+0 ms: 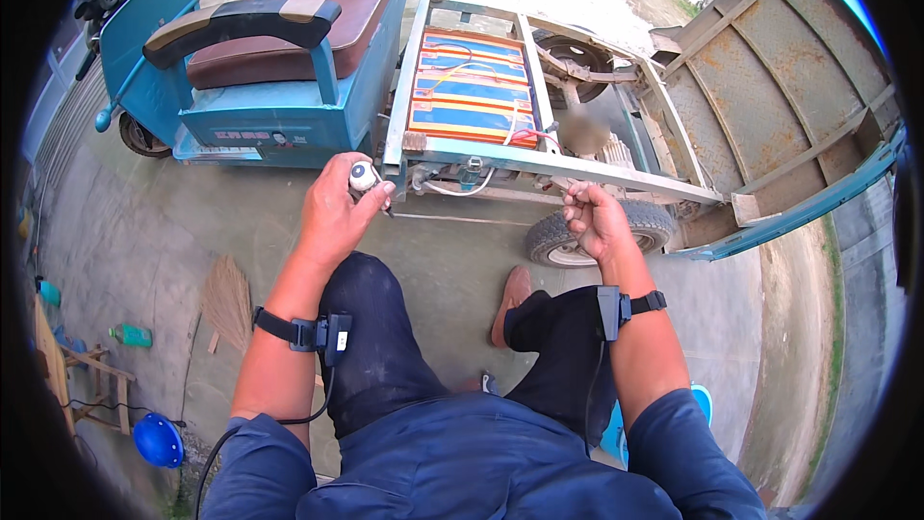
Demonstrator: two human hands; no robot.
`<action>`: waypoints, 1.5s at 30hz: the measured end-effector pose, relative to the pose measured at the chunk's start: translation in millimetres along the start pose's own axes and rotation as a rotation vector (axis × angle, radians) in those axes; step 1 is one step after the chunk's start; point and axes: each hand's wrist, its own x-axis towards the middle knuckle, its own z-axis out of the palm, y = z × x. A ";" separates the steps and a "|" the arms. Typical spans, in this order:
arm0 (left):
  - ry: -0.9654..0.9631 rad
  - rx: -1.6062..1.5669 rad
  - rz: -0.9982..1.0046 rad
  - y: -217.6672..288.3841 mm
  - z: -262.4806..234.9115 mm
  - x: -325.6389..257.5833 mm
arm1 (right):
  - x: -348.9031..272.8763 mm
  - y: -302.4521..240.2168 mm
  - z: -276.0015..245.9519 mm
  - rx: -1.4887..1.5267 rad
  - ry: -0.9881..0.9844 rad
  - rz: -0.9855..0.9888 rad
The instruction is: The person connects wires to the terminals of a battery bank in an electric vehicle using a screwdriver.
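My left hand (pixel 335 202) is closed around a small round white thing with a dark centre (pixel 362 174), beside the near left corner of a metal vehicle frame (pixel 616 173). Its exact kind I cannot make out. My right hand (pixel 594 216) has its fingers curled together just under the frame's near rail, above the rear wheel (pixel 553 243); whatever they may pinch is hidden. Between the hands, a latch (pixel 471 171) and a pale cable (pixel 460 193) sit on the rail. Blue and orange batteries (pixel 472 120) with thin wires lie inside the frame.
A blue three-wheeler cab with a brown seat (pixel 318 19) stands at far left. To the right, a rusty cargo bed (pixel 770 67) is tipped up. A straw broom (pixel 226 299), a green bottle (pixel 131 335), a blue helmet (pixel 158 440) and a wooden stand (pixel 123 395) are at left.
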 end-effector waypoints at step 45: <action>0.143 0.513 0.222 -42.4 119.2 229.8 | 267.8 46.0 167.5 -0.309 -0.130 -0.277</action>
